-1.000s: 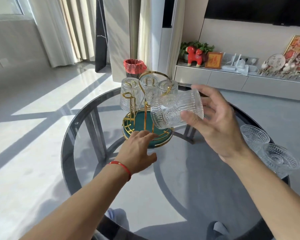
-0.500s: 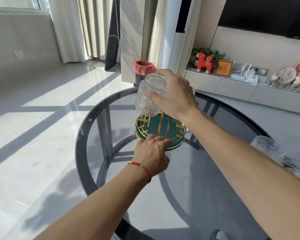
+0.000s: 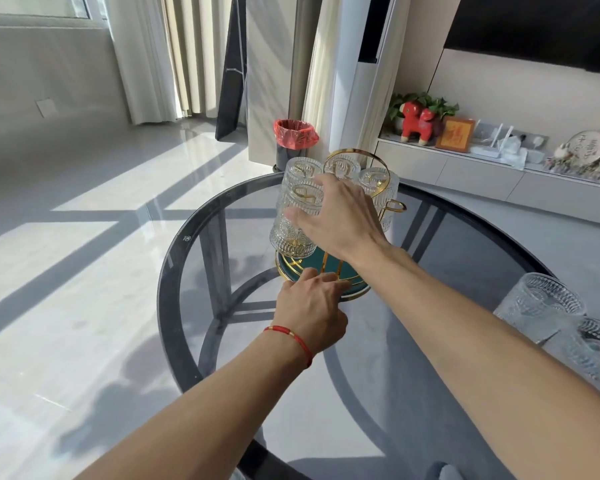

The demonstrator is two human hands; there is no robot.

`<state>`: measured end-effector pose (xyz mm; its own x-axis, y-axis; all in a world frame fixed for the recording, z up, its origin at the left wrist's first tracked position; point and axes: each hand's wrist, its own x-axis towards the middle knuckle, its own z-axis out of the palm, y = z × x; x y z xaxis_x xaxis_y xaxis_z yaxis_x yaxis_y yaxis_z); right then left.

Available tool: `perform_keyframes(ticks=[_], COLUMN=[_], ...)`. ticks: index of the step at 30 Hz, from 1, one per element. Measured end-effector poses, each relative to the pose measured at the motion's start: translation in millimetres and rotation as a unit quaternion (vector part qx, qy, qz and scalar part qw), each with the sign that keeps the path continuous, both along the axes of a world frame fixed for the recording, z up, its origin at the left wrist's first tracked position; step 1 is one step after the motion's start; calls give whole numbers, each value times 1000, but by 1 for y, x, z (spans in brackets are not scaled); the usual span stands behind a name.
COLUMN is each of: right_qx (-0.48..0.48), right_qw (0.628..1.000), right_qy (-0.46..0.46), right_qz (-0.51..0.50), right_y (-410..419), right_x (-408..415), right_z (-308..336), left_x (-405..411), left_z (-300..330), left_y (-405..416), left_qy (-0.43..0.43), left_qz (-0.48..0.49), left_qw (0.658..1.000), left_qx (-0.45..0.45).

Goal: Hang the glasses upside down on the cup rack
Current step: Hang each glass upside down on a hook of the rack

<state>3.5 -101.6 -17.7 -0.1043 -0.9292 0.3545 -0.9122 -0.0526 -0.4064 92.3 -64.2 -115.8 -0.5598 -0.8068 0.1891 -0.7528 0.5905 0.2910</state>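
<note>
Under the right hand [image 3: 340, 220], at the left side of the rack [image 3: 326, 271], a ribbed glass [image 3: 297, 220] hangs mouth down over a gold peg, whose looped tip shows through its base. That hand is wrapped around the glass from the right, thumb low on the wall and fingers [image 3: 323, 183] over the upturned base, seemingly to keep it plumb while it settles onto the peg; whether its weight already rests on the peg cannot be told.

Nearer than that, the left hand [image 3: 309, 306] lies palm down on the surface [image 3: 187, 258], fingertips pressed on the rack's gold rim and gripping nothing. Most likely it pins the light rack so it does not slide or tip on the smooth glass.

Behind the right hand, three more glasses already hang inverted around the ring handle [image 3: 357, 157]. Just right of its knuckles an empty peg [image 3: 394, 204] sticks out, one free place at least.

Far right of the right forearm, two glasses [image 3: 541, 306] wait mouth up near the edge, close together, so the task looks a little over halfway done.
</note>
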Motion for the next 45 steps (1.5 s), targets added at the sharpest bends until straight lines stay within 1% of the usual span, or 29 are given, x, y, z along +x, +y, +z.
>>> perform_keyframes(ticks=[6, 9, 11, 13, 15, 17, 20, 23, 26, 27, 29, 31, 33, 34, 36, 38, 40, 42, 43, 45], right_qx=[7, -55, -111, -147, -135, -81, -17, -29, -60, -54, 11, 96, 134, 134, 117, 101, 89, 80, 75, 63], right_qw=[1000, 998, 994, 989, 991, 996, 998, 993, 977, 970, 956, 943, 934, 930, 925, 927, 943, 962, 971, 980], right_qy=[18, 23, 14, 1, 1, 12, 41, 67, 74, 72, 52, -12, -103, -137, -173, -170, -125, -84, -81, -107], right_qz=[17, 13, 7, 1, -9, -20, -42, -91, -189, -227, -289, -317, -316, -313, -317, -318, -296, -247, -215, -152], right_y=[8, 25, 42, 64, 86, 108, 145, 177, 199, 204, 213, 222, 229, 231, 234, 239, 247, 256, 259, 263], right_x=[-7, -21, -38, -58, -81, -104, -136, -167, -200, -210, -227, -238, -248, -251, -257, -259, -257, -253, -251, -239], right_z=[-1, -4, -8, -13, -21, -31, -46, -53, -50, -49, -52, -60, -67, -69, -70, -67, -58, -45, -39, -30], left_x=[-2, -6, -11, -18, -24, -29, -36, -44, -51, -53, -57, -60, -64, -66, -70, -74, -76, -78, -79, -79], left_z=[-1, -1, 3, 8, 14, 18, 17, 16, 19, 20, 21, 20, 18, 16, 13, 12, 11, 10, 9, 9], left_y=[-1, 1, 5, 12, 21, 31, 44, 52, 59, 61, 65, 70, 75, 77, 82, 87, 90, 92, 93, 97], left_qy=[12, 53, 98, 177, 271, 308, 298, 275, 278, 281, 291, 303, 311, 312, 309, 304, 298, 282, 270, 249], left_qz=[3, 8, -7, -37, -67, -95, -120, -123, -113, -111, -108, -103, -95, -92, -92, -101, -116, -134, -144, -168], left_qw=[1000, 998, 995, 983, 958, 938, 930, 933, 932, 931, 926, 919, 914, 913, 913, 913, 911, 910, 910, 911], left_qx=[7, 9, -14, -8, 59, 127, 178, 196, 203, 206, 215, 229, 242, 246, 248, 253, 263, 274, 278, 283])
